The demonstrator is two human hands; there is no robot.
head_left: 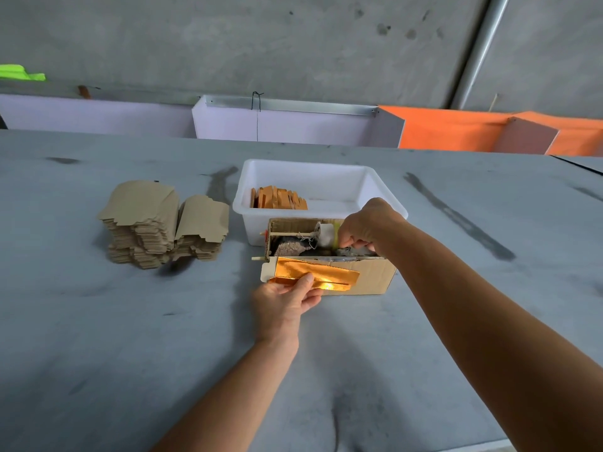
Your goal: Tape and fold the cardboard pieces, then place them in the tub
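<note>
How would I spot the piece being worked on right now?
Start at the white tub mid-table; a brown cardboard box sits against its near side. The shiny gold-orange folded piece, pinched by the left hand, lies across the box's front, unlike the plain brown stacks.

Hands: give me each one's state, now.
Left hand: gripping the gold cardboard piece.
Right hand: fingers curled at the tape roll, apparently pinching tape.

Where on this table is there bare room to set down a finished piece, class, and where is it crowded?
Bare table lies in front of the cardboard stack, beside the left hand, and right of the tub. It is crowded where the tape box sits against the tub, with the right hand reaching in. The tub's right half is free.
</note>
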